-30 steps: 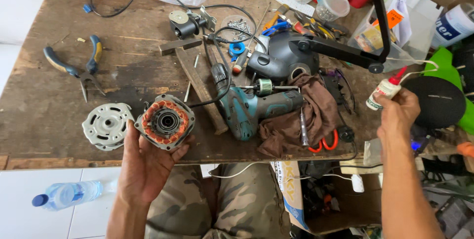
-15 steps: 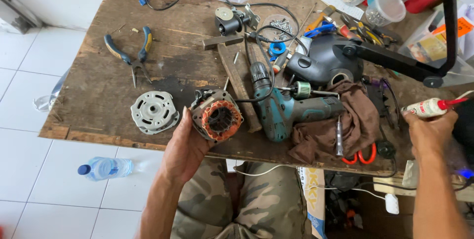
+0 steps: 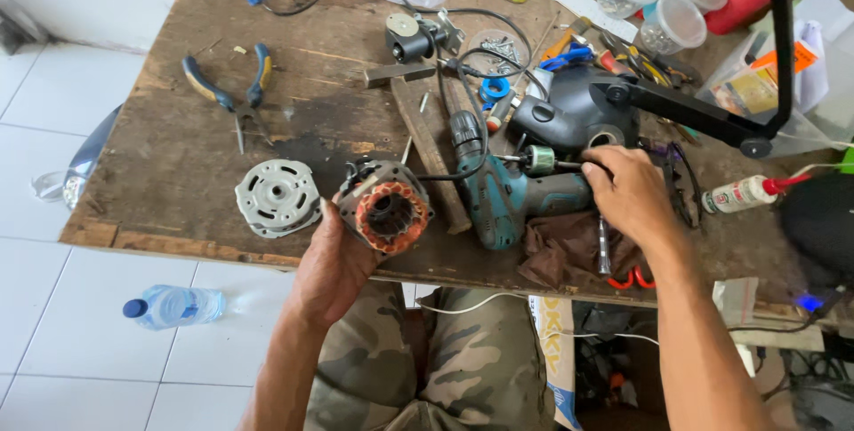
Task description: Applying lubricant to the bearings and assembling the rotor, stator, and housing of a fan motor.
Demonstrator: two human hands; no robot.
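Two hands at the near edge of a cluttered wooden worktop [image 3: 178,155], one holding a motor stator, the other at a drill.

Nearest, the left hand [image 3: 331,264] cups the motor stator [image 3: 384,207] from below, fingers wrapped around its metal housing, its ring of copper windings facing up, just over the worktop's front edge. Just left of it lies a grey round end cover [image 3: 277,197]. To the right, the right hand [image 3: 625,193] rests palm down over the rear of the teal power drill [image 3: 516,200], fingers curled at its chuck end; whether they grip anything cannot be told. A brown rag [image 3: 560,249] lies under that hand. Farther back sit blue-handled pliers [image 3: 233,93], and a dark lamp base [image 3: 569,115] with its black arm. On the floor stands a plastic water bottle [image 3: 173,305].
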